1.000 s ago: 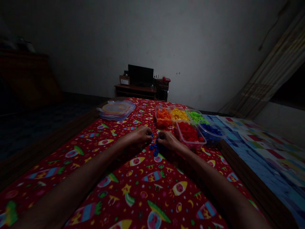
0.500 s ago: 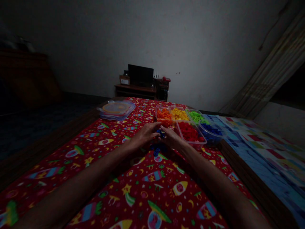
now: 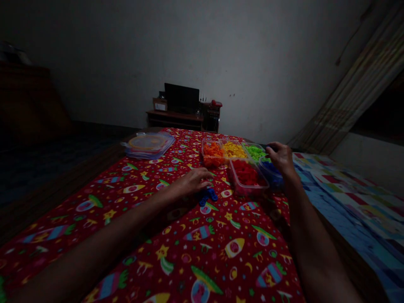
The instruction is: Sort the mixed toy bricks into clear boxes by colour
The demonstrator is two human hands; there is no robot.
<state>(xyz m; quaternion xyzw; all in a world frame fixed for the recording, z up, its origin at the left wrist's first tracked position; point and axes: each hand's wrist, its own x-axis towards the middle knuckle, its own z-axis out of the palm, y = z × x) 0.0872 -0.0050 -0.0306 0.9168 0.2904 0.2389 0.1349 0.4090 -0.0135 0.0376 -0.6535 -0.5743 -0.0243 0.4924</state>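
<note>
My left hand [image 3: 196, 180] hovers low over the cloth, its fingers curved and apart with nothing visible between them. Just below its fingertips lies a small cluster of blue plastic pieces [image 3: 208, 195]. Raised above the round tub of blue pieces [image 3: 272, 169], my right hand [image 3: 280, 158] has thumb and fingers pinched together. What it holds, if anything, is too dark and small to make out. Beside the round tub stands a clear rectangular box of red pieces [image 3: 248, 173].
Behind stand boxes of orange pieces [image 3: 213, 152], yellow pieces [image 3: 234, 149] and green pieces [image 3: 254, 152]. Stacked lids [image 3: 149, 145] lie at the table's far left. A red patterned cloth [image 3: 170, 235] covers the table; a bed [image 3: 353, 202] adjoins on the right.
My right hand has left my left hand and the blue pieces and moved right, up over the blue tub. My left hand stays near the cluster, its fingers now freer. The view has shifted slightly.
</note>
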